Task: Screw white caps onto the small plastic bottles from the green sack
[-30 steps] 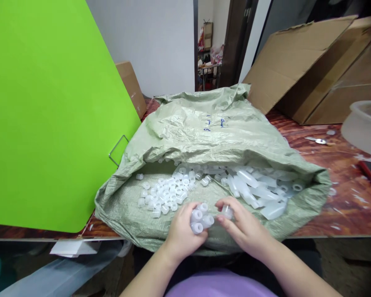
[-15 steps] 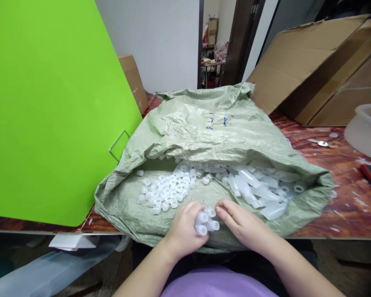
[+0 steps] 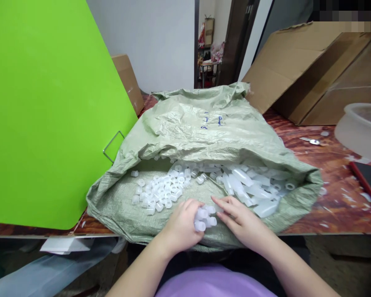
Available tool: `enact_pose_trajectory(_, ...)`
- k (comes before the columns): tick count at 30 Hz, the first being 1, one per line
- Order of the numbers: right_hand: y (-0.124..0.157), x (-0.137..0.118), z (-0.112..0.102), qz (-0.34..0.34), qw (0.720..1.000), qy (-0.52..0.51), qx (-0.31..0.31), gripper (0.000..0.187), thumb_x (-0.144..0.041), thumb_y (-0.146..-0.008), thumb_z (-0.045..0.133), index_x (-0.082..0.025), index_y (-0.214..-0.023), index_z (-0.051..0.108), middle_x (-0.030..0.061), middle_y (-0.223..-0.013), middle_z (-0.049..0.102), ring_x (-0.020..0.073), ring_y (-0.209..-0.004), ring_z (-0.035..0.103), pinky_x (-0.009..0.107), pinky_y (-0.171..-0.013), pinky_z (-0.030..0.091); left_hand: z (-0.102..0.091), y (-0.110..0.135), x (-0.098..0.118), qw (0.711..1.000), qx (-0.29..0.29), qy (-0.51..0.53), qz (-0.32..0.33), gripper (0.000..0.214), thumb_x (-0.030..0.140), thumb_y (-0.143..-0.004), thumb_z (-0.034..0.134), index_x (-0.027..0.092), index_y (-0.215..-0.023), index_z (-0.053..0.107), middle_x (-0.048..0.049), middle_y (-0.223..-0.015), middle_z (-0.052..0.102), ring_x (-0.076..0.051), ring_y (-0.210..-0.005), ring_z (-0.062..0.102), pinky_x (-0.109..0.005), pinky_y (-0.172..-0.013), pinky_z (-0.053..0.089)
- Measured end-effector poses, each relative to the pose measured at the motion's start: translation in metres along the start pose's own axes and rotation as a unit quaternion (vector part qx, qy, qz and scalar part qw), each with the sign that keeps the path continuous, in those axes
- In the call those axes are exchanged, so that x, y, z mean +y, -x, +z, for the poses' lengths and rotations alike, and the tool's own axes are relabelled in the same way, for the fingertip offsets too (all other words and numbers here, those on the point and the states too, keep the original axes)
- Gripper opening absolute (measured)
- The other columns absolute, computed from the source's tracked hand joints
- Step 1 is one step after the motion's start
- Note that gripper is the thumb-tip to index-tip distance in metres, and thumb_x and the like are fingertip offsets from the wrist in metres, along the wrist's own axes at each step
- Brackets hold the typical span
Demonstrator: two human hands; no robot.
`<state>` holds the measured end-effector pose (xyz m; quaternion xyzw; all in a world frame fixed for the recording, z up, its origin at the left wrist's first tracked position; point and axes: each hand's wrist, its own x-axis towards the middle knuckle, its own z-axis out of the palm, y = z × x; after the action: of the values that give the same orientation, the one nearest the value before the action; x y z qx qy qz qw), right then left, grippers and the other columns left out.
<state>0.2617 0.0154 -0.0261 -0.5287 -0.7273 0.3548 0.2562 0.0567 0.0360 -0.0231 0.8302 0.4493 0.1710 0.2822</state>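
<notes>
A pale green woven sack (image 3: 204,128) lies open on the table with its mouth toward me. Inside it sit several small translucent plastic caps (image 3: 160,192) on the left and several longer translucent tubes (image 3: 250,187) on the right. My left hand (image 3: 181,227) is closed round a cluster of the small caps (image 3: 204,218) at the sack's near lip. My right hand (image 3: 239,220) lies beside it with its fingers stretched out, the fingertips touching that cluster.
A large bright green board (image 3: 46,107) stands at the left on a wire stand (image 3: 111,144). Flattened cardboard boxes (image 3: 315,70) lean at the back right. A translucent plastic tub (image 3: 361,128) sits at the right edge. The wood-grain table (image 3: 327,181) carries scattered bits.
My right hand no longer pinches a cap; its fingers have flattened out and moved against the cluster in my left hand. The view has shifted slightly.
</notes>
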Motion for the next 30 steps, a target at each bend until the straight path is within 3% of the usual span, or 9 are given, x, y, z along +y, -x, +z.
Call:
enact_pose_trajectory(5,-0.004,-0.001,-0.002,-0.020,0.999,0.026,0.009,0.034,-0.020,-0.083,0.052,-0.019,-0.116,0.052,0.0073,-0.100,0.059,0.0185,-0.089,0.060,0.034,-0.080,0.051,0.001,-0.002,0.002,1.000,-0.004,-0.011,0.006,0.047,0.010,-0.059,0.056,0.017,-0.106,0.052,-0.0071,-0.101,0.057,-0.024,-0.096,0.052,-0.037,-0.087,0.042)
enact_pose_trajectory(8,-0.006,0.001,-0.006,-0.107,0.992,0.062,-0.001,0.020,-0.018,-0.085,0.048,-0.021,-0.102,0.058,0.0076,-0.101,0.060,0.0185,-0.093,0.060,0.034,-0.082,0.050,0.003,-0.002,0.001,1.000,-0.003,-0.013,0.011,0.047,0.011,-0.060,0.056,0.017,-0.106,0.051,-0.0067,-0.101,0.057,-0.023,-0.096,0.052,-0.037,-0.087,0.042)
enact_pose_trajectory(14,-0.008,0.004,-0.017,-0.184,0.976,0.105,-0.052,0.031,-0.015,-0.089,0.038,-0.024,-0.110,0.060,0.0080,-0.111,0.061,0.0171,-0.098,0.060,0.030,-0.081,0.050,0.005,0.000,-0.003,1.000,-0.011,-0.013,0.019,0.050,0.010,-0.060,0.056,0.018,-0.108,0.049,-0.0069,-0.105,0.057,-0.024,-0.099,0.051,-0.037,-0.090,0.042)
enact_pose_trajectory(17,-0.011,0.004,-0.017,-0.145,0.984,0.093,-0.046,0.027,-0.022,-0.089,0.043,-0.024,-0.110,0.060,0.0073,-0.108,0.064,0.0177,-0.096,0.061,0.030,-0.082,0.049,0.004,-0.002,-0.001,1.000,-0.013,-0.014,0.014,0.048,0.012,-0.060,0.056,0.017,-0.108,0.050,-0.0076,-0.104,0.057,-0.024,-0.099,0.051,-0.038,-0.090,0.042)
enact_pose_trajectory(20,-0.016,0.001,-0.012,-0.027,0.995,0.083,-0.040,0.024,-0.035,-0.088,0.045,-0.022,-0.093,0.065,0.0044,-0.085,0.069,0.0184,-0.078,0.064,0.029,-0.070,0.049,0.003,-0.003,0.000,1.000,-0.016,-0.018,0.013,0.048,0.012,-0.059,0.056,0.016,-0.107,0.051,-0.0084,-0.103,0.057,-0.024,-0.097,0.052,-0.038,-0.089,0.042)
enact_pose_trajectory(23,-0.017,-0.002,-0.008,0.072,0.993,0.076,-0.055,0.045,-0.044,-0.091,0.034,-0.021,-0.066,0.064,0.0027,-0.062,0.065,0.0178,-0.060,0.061,0.029,-0.059,0.046,0.005,-0.002,-0.001,1.000,-0.014,-0.022,0.017,0.047,0.012,-0.060,0.055,0.015,-0.107,0.051,-0.0088,-0.103,0.057,-0.024,-0.098,0.052,-0.037,-0.089,0.042)
enact_pose_trajectory(25,-0.013,-0.001,-0.008,0.077,0.994,0.066,-0.040,0.042,-0.045,-0.090,0.035,-0.020,-0.077,0.065,0.0047,-0.073,0.067,0.0187,-0.066,0.061,0.031,-0.063,0.047,0.005,-0.002,-0.002,1.000,-0.011,-0.020,0.016,0.048,0.012,-0.060,0.056,0.015,-0.107,0.051,-0.0086,-0.104,0.057,-0.024,-0.099,0.051,-0.037,-0.090,0.042)
enact_pose_trajectory(28,-0.006,0.001,-0.010,0.007,0.999,0.024,-0.030,0.035,-0.036,-0.087,0.046,-0.021,-0.118,0.052,0.0084,-0.111,0.061,0.0195,-0.090,0.060,0.033,-0.078,0.047,0.006,-0.001,-0.003,1.000,-0.004,-0.013,0.012,0.048,0.013,-0.060,0.056,0.016,-0.108,0.050,-0.0084,-0.105,0.056,-0.024,-0.099,0.051,-0.037,-0.091,0.042)
enact_pose_trajectory(30,-0.003,0.001,-0.011,-0.010,0.998,0.012,-0.055,0.034,-0.032,-0.088,0.045,-0.022,-0.120,0.049,0.0074,-0.106,0.063,0.0191,-0.090,0.061,0.033,-0.080,0.047,0.006,-0.001,-0.003,1.000,-0.005,-0.011,0.012,0.047,0.013,-0.061,0.056,0.017,-0.107,0.050,-0.0084,-0.106,0.056,-0.024,-0.099,0.051,-0.038,-0.091,0.041)
